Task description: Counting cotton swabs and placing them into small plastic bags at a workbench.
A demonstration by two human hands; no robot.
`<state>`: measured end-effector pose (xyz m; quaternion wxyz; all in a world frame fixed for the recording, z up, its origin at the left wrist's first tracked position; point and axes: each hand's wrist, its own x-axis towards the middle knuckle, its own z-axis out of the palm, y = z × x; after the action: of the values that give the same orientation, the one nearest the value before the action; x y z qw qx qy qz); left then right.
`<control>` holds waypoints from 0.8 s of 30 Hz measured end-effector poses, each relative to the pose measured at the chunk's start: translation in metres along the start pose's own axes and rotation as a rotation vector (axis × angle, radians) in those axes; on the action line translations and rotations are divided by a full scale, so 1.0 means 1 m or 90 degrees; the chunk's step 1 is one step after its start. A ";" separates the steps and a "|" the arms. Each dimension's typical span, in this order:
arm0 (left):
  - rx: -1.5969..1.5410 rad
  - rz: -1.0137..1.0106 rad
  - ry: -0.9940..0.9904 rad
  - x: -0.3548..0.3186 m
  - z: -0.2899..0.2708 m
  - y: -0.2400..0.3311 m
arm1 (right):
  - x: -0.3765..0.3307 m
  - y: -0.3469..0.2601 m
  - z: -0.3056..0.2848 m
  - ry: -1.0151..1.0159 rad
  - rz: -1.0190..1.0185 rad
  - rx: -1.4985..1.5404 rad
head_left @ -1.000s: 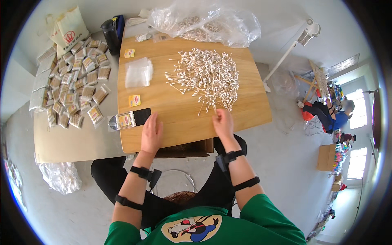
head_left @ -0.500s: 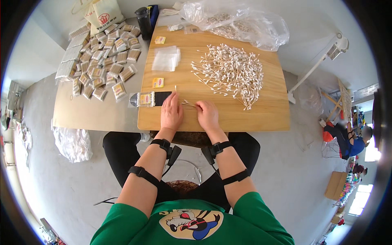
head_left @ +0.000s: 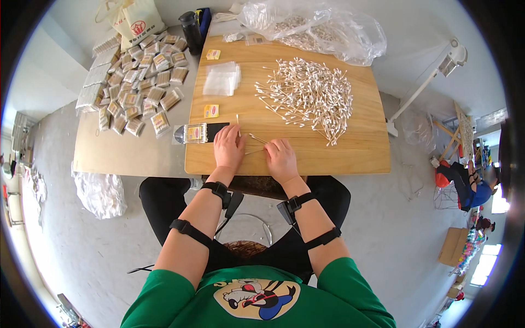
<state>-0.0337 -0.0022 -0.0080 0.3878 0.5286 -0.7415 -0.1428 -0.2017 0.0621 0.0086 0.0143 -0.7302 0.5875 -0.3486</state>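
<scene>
My left hand [head_left: 228, 148] rests near the front of the wooden board, fingers closed together. A cotton swab [head_left: 237, 118] sticks up past its fingertips. Just to the right, my right hand [head_left: 281, 159] has its fingers closed on a few cotton swabs [head_left: 258, 139], which fan out toward the left hand. Left of my left hand lies a clear pouch [head_left: 195, 133] with a yellow card and a row of swabs in it, at the end of a black strip [head_left: 217, 131]. A large loose heap of swabs [head_left: 311, 98] spreads beyond my right hand.
Clear plastic sleeves [head_left: 220, 79] and yellow cards [head_left: 211, 111] lie on the board's left part. Many filled packs [head_left: 131, 100] cover the metal table at left, near a tote bag [head_left: 136, 24] and dark bottle [head_left: 191, 33]. A big clear bag [head_left: 350, 41] holds more swabs; a white lamp [head_left: 453, 57] stands right.
The swabs in my right hand have spread apart, one now pointing lower than the other. My right hand has shifted slightly right and nearer the front edge. My left hand stays almost in place.
</scene>
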 end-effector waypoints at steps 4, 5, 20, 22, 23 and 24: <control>0.022 -0.003 0.002 0.018 0.010 0.002 | -0.001 -0.001 -0.006 0.035 0.063 0.030; -0.006 -0.011 -0.013 0.022 0.014 -0.001 | 0.001 0.001 -0.006 0.025 0.093 0.024; -0.130 0.091 -0.069 -0.008 0.000 0.013 | 0.049 0.052 -0.012 0.077 0.227 -0.126; -0.095 0.124 -0.070 -0.010 -0.004 0.015 | 0.048 0.052 -0.013 0.031 0.224 -0.148; -0.086 0.124 -0.084 -0.010 -0.004 0.012 | 0.049 0.051 -0.013 0.026 0.201 -0.140; -0.078 0.126 -0.099 -0.010 -0.003 0.008 | 0.050 0.049 -0.013 0.021 0.178 -0.132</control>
<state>-0.0361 0.0110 -0.0055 0.3727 0.4157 -0.8077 -0.1894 -0.2465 0.0089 0.0214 -0.0224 -0.6330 0.7163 -0.2928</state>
